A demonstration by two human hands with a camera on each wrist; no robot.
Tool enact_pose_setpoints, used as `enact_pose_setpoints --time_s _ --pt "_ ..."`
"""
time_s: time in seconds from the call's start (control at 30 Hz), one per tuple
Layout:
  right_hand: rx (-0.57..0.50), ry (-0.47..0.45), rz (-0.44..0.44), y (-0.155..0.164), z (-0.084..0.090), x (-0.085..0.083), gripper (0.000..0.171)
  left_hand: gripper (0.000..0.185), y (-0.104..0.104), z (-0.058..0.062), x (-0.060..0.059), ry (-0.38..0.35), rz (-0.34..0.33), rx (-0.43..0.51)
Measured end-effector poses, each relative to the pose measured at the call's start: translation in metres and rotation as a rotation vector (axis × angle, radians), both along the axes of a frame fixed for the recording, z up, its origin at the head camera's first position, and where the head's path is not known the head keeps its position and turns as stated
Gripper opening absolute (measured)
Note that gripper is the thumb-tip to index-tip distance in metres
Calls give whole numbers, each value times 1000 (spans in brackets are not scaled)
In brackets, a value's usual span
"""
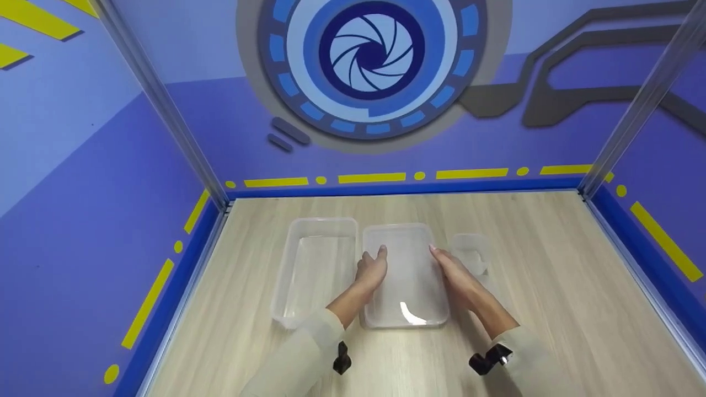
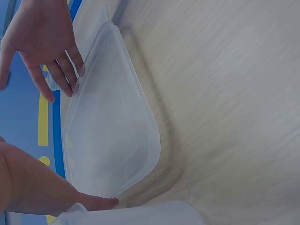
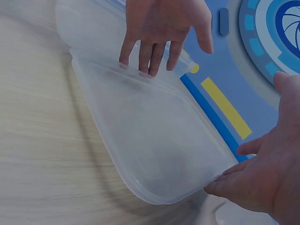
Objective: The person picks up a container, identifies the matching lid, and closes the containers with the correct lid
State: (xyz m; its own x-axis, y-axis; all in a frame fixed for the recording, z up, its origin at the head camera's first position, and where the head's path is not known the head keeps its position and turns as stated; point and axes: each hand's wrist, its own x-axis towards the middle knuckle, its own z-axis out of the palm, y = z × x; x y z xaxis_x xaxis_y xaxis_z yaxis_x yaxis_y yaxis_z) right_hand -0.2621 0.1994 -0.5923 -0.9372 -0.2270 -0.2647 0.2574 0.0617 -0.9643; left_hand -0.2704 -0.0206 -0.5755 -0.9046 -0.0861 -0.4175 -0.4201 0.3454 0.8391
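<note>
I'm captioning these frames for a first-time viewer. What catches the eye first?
A clear plastic lid at the centre of the wooden table, with the left hand and right hand touching its long edges. An open clear container lies to its left, and a big blue aperture emblem fills the wall behind.

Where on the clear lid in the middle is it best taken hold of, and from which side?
Probably by its two long edges, one hand from each side. The clear lid is flat, wide and thin, and the left hand and right hand already touch those edges with straight fingers.
</note>
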Motion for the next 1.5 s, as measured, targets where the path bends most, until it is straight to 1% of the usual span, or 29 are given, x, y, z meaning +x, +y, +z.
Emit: enact_pose_setpoints --time_s 0.13,0.4,0.63,0.8,0.97,1.13,1.33,1.5 --pt "-32 -1 5 2 4 1 91 88 2 3 2 -1 14 24" --pt "-11 31 10 9 14 3 87 86 4 14 8 34 11 75" --pt "-12 33 13 13 23 5 88 83 5 21 10 48 23 86" --pt "-6 34 16 15 27 5 86 81 6 23 11 71 44 84" --pt "-6 41 19 17 29 6 84 78 6 23 9 98 69 77" --pt "2 56 8 18 34 4 84 72 6 26 5 156 104 73" --pt "-24 80 -5 19 42 -1 86 71 7 32 2 195 104 126" --pt "-56 109 -39 20 49 -3 80 68 6 33 -2 234 123 138"
